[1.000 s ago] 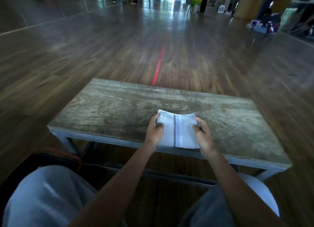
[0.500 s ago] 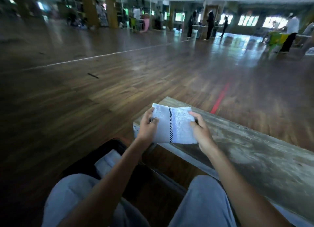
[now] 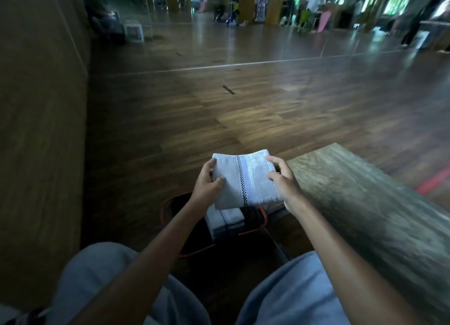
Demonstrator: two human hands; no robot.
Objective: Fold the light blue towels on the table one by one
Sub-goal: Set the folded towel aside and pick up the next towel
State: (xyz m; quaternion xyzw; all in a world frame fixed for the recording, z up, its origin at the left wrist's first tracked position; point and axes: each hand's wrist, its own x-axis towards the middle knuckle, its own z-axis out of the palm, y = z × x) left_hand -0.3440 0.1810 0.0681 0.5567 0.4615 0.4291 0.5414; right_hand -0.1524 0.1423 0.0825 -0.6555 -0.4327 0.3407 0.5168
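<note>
A folded light blue towel (image 3: 246,178) with a black checked stripe is held in the air, left of the table's end. My left hand (image 3: 207,183) grips its left edge, thumb on top. My right hand (image 3: 283,181) grips its right edge. Directly below it a dark bag with an orange rim (image 3: 170,203) sits on the floor, and a stack of folded towels (image 3: 226,221) lies inside. The worn wooden table (image 3: 365,203) runs off to the right, its visible top bare.
A large brown pillar or wall (image 3: 41,130) fills the left side. My knees in grey trousers (image 3: 102,276) are at the bottom. The dark wooden floor stretches ahead, with people and furniture far at the back.
Both hands lifted the folded towel off the table and carried it left, past the table's end, to above the bag. My view swung left with it.
</note>
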